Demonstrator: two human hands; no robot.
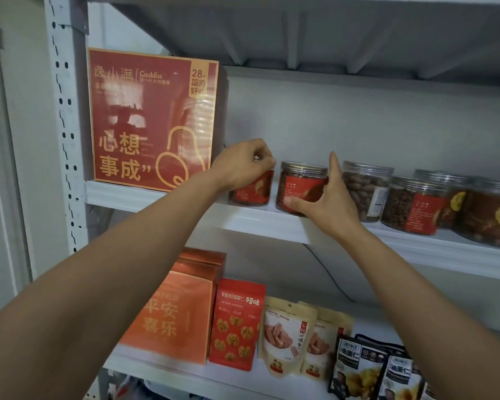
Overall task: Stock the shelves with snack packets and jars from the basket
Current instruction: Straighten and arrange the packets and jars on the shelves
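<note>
The upper shelf (260,223) carries a red gift box (150,119) at its left end. The first red-label jar (254,189) stands just beside the box, with the second red-label jar (300,180) next along. The left hand (243,166) curls its fingers over the first jar's lid. The right hand (326,203) grips the second jar, thumb on the label, index finger raised.

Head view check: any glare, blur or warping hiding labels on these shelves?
Head view: glare washes out the red box; the orange bag below is smeared by blur; the far-right jars soften toward the wide-angle edge; the middle jar in the right hand is sharp, its print too small to read; the left hand hides the lid of the left jar.
</note>
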